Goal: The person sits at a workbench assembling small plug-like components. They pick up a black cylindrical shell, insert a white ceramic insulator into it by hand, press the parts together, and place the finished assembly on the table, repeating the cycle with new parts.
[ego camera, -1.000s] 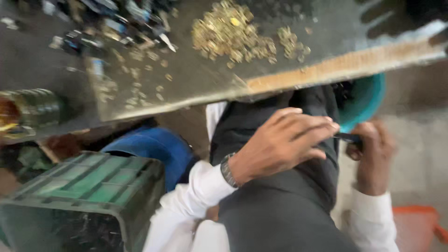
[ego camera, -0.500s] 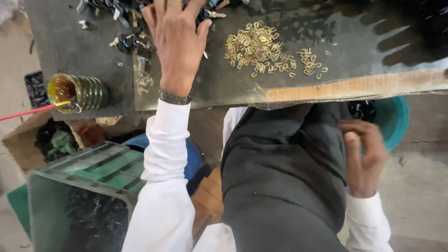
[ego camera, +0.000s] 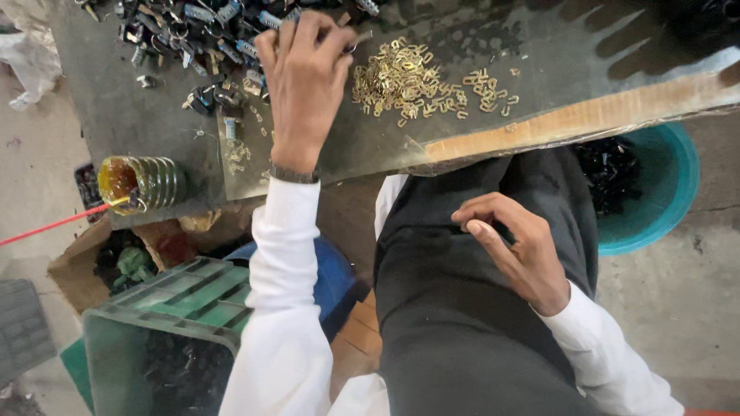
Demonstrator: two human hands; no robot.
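A small metal part [ego camera: 356, 42] is pinched between the fingertips of the left hand [ego camera: 304, 77], over the workboard [ego camera: 539, 69], near its far edge and beside the pile of brass clips [ego camera: 408, 81]. The right hand [ego camera: 516, 246] is held half-curled and empty above the lap, off the board's near edge.

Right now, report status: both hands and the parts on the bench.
Left hand up on the bench, fingers pinching a small metal piece by the dark parts pile. Right hand empty over lap. Brass clips heaped just right of left hand.
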